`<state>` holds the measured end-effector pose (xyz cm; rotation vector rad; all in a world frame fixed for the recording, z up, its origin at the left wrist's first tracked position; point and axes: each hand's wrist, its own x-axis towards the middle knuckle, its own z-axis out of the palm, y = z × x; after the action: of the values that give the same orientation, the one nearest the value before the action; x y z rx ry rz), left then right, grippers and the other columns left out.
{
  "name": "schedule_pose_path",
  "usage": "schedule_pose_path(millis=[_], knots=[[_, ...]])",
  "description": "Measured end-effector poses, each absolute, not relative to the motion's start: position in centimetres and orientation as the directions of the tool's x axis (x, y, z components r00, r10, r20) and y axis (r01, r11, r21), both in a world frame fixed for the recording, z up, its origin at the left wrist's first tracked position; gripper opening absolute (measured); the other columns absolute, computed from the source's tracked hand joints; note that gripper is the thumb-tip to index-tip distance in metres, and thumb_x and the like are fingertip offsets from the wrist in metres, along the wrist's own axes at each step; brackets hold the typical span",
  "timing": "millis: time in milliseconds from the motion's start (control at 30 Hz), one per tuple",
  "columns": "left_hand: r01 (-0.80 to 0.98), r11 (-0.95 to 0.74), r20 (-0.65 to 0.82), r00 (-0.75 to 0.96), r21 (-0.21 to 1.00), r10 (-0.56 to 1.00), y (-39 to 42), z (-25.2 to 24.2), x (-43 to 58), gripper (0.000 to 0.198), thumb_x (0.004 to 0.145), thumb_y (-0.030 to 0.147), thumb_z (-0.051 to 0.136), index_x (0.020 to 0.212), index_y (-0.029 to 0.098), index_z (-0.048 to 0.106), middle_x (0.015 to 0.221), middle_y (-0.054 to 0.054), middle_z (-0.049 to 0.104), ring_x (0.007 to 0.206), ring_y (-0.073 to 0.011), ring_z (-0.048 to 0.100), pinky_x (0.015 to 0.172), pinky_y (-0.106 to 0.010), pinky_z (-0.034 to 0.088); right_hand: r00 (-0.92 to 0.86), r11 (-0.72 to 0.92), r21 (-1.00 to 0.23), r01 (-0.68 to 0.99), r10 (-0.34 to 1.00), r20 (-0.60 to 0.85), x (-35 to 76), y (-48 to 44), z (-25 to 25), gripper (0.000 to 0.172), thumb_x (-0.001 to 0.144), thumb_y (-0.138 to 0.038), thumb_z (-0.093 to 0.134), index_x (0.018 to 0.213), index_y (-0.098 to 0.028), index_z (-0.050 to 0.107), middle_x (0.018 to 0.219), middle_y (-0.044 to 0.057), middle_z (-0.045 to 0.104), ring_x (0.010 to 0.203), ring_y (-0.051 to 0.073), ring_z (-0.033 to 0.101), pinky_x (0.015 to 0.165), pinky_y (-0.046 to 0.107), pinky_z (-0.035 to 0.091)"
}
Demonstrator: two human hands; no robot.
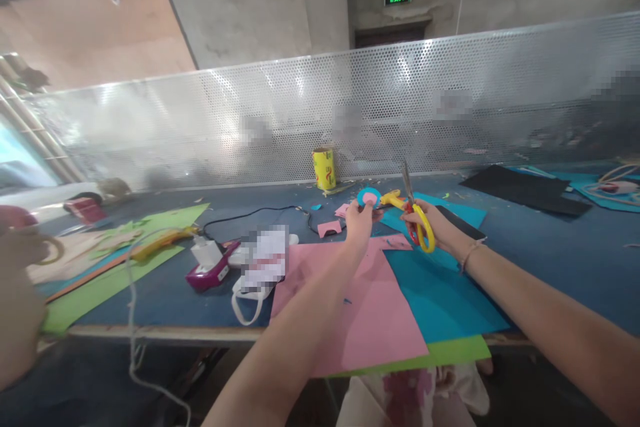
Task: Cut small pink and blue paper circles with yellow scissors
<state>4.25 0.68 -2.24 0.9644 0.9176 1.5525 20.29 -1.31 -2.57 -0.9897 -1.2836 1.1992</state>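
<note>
Pinched in the fingers of my left hand (359, 219) is a round paper piece (369, 197), a blue ring with a pink middle. My right hand (429, 217) is closed on a pair of scissors (426, 230) with red and yellow handles, their blades pointing up and away from me. A yellow tool (393, 198), perhaps a glue gun, shows between the two hands; whether a hand touches it is unclear. Below my forearms, a pink sheet (350, 313) overlaps a blue sheet (440, 293), with a green sheet (450, 351) under them at the table edge.
Pink scraps (330, 229) lie left of my hands. A yellow roll (325, 169) stands by the perforated metal screen (280, 120). A purple power strip (213, 273), a white mask (247, 303) and a yellow glue gun (163, 243) are leftward. Black sheets (525, 190) lie right.
</note>
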Motion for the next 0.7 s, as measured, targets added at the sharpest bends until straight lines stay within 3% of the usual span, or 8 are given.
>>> schedule_pose_path(millis=[333, 600, 700], knots=[[-0.428, -0.214, 0.100, -0.272, 0.878, 0.957, 1.1, -2.1, 3.7, 0.010, 0.083, 0.012, 0.054, 0.077, 0.018, 0.048, 0.067, 0.005, 0.054, 0.059, -0.0088, 0.060, 0.072, -0.029, 0.054, -0.016, 0.108, -0.989, -0.097, 0.994, 0.110, 20.7, -1.1, -3.0, 0.034, 0.057, -0.023, 0.074, 0.082, -0.024, 0.050, 0.049, -0.007, 0.052, 0.040, 0.013, 0.047, 0.037, 0.025, 0.037], [-0.418, -0.231, 0.096, -0.319, 0.878, 0.943, 1.7, -2.4, 3.2, 0.014, 0.081, 0.012, 0.054, 0.079, 0.020, 0.042, 0.065, 0.007, 0.050, 0.057, -0.0052, 0.054, 0.065, -0.021, 0.049, -0.033, 0.048, -0.975, -0.216, 0.998, 0.056, 21.3, -0.8, -3.0, 0.038, 0.053, -0.024, 0.080, 0.076, -0.023, 0.050, 0.050, -0.008, 0.047, 0.044, 0.008, 0.044, 0.041, 0.021, 0.035], [-0.394, -0.225, 0.115, -0.283, 0.891, 0.952, 1.5, -2.4, 3.2, 0.014, 0.079, 0.014, 0.055, 0.078, 0.020, 0.042, 0.066, 0.008, 0.047, 0.056, -0.0039, 0.050, 0.062, -0.018, 0.047, -0.077, 0.091, -0.985, -0.146, 0.992, 0.103, 21.4, -0.9, -3.0, 0.039, 0.056, -0.028, 0.082, 0.078, -0.023, 0.050, 0.047, -0.010, 0.043, 0.039, 0.007, 0.038, 0.037, 0.020, 0.030]])
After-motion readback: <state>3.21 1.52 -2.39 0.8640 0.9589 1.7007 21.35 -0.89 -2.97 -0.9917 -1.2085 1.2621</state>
